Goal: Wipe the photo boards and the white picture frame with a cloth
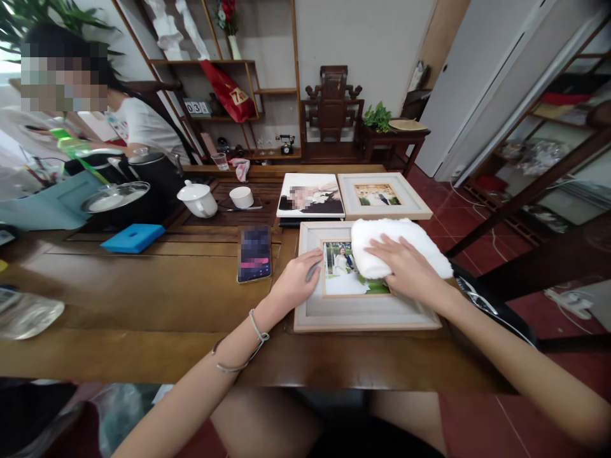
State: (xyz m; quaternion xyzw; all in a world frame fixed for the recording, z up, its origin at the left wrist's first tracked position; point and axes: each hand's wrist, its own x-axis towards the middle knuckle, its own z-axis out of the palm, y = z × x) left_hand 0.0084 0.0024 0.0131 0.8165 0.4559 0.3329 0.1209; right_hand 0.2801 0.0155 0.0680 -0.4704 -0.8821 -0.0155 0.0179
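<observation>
A light wooden picture frame (367,312) with a wedding photo lies flat on the table in front of me. My left hand (300,277) is at its left border, with fingers and thumb curled on the frame. On the frame's upper right lies a folded white towel (420,238), covering part of the photo. My right hand (398,261) presses on the towel, its fingers spread across the top and its thumb at the lower edge. Behind this frame are a second framed wedding photo (382,181) and a white-edged photo panel (310,191).
Left of the frame lies a phone (254,254). A white lidded cup (197,198), small white bowl (241,197), blue block (132,238), glass-lidded pot (114,198) and clear container (28,315) stand further left. Another person (147,124) sits at the far left.
</observation>
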